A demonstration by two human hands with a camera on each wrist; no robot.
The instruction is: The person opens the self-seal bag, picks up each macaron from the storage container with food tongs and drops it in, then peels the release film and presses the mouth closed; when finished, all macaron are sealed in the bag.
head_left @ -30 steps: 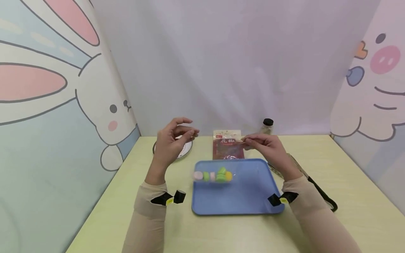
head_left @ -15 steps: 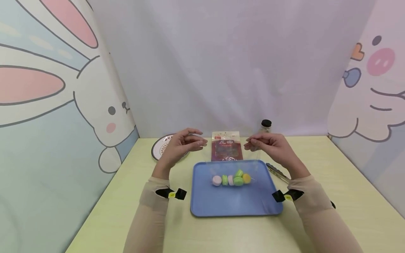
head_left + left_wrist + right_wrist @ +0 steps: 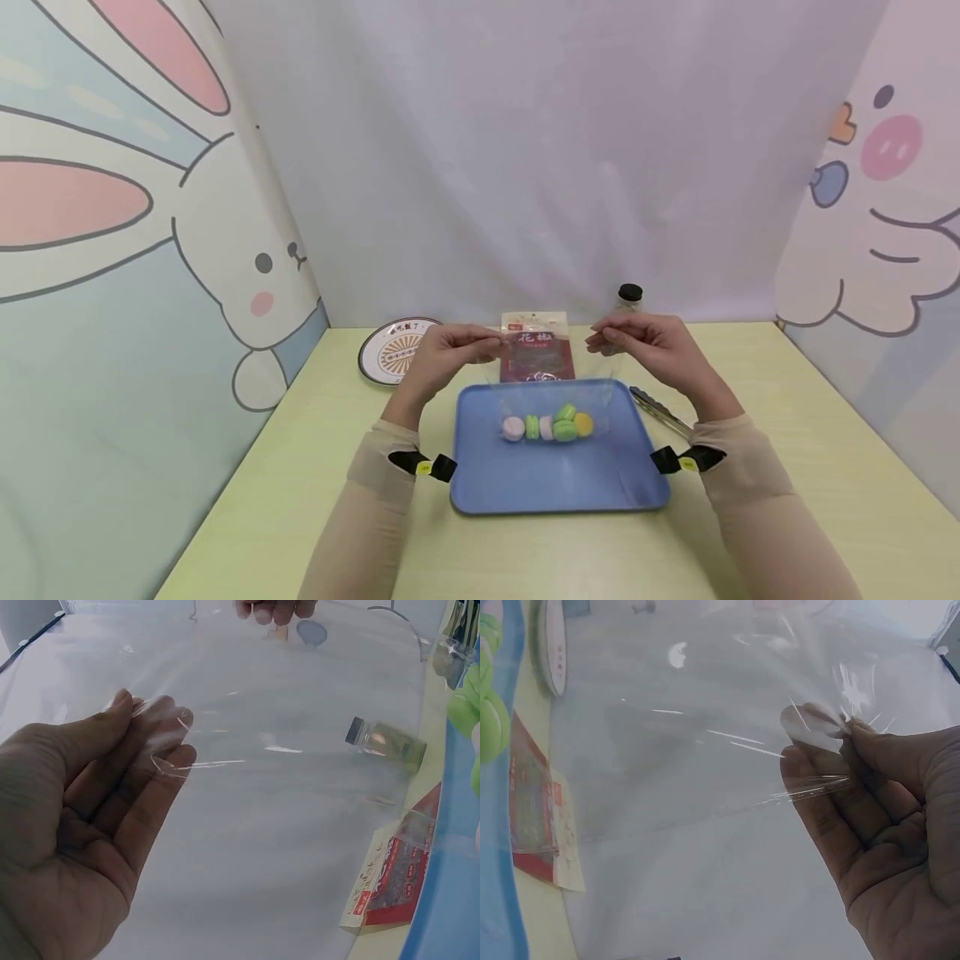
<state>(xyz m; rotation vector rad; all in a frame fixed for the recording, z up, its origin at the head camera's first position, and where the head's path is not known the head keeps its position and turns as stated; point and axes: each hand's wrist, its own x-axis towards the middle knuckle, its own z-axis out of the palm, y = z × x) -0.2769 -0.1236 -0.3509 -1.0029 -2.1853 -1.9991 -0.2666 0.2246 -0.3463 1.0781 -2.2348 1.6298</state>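
Note:
A clear plastic bag [image 3: 555, 400] hangs between my hands above the blue tray [image 3: 555, 487]. Green, pale pink and yellow macarons [image 3: 566, 430] lie in a row along its bottom. My left hand [image 3: 453, 360] pinches one upper corner; in the left wrist view, thumb and forefinger of the left hand [image 3: 97, 810] meet on the film. The opposite corner is pinched by my right hand [image 3: 651, 348], and the right wrist view shows creases running from the thumb of the right hand [image 3: 877, 802]. Whether the macarons touch the tray is hard to tell.
Behind the tray stands a red spice packet [image 3: 537, 358], with a black-capped jar [image 3: 630, 298] to its right. A patterned plate [image 3: 390, 354] lies at the back left. Metal tongs [image 3: 660, 410] lie partly under my right arm.
My left hand has moved right and down, and its fingers have closed on the bag's corner. The macarons have shifted right from the tray's left side. My right hand has hardly moved.

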